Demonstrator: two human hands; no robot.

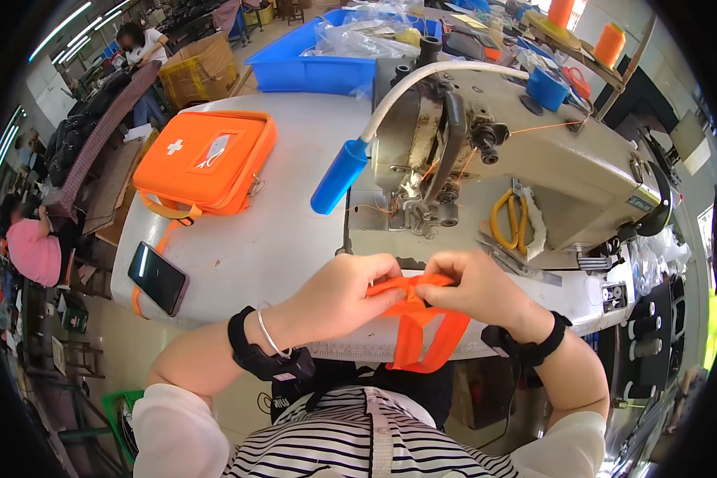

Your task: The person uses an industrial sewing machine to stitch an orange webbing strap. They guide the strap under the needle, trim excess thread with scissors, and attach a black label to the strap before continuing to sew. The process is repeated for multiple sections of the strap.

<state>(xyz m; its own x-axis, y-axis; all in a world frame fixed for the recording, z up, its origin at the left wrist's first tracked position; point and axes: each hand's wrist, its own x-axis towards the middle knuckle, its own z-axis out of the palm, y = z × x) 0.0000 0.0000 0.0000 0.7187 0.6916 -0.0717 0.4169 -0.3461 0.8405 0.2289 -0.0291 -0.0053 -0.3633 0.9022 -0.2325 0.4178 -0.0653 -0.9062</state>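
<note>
Just below the centre of the frame, an orange strap (409,338) is held between the person's two hands, its gathered upper part between them and its loose lengths hanging down over the front edge of the tabletop (303,207). The left hand (346,288), left of the strap, pinches it with thumb and fingers close together; the right hand (479,288), on the other side, has its fingers closed on the strap too, the thumb pressing near the gathered middle. Just above the hands, the sewing machine (566,171) fills the upper right of the frame, with orange thread running to its needle area. A flexible white tube ending in a blue cylinder (338,177) arches across its left end. Right of centre, yellow-handled pliers (508,221) lie against the machine's base. In the left part of the frame, an orange case (203,159) with a white cross lies on the tabletop, and a dark phone (158,279) lies below it, near the edge, over an orange band. A blue bin (315,74) with clear plastic stands at upper centre; orange thread cones (609,45) stand at upper right.
</note>
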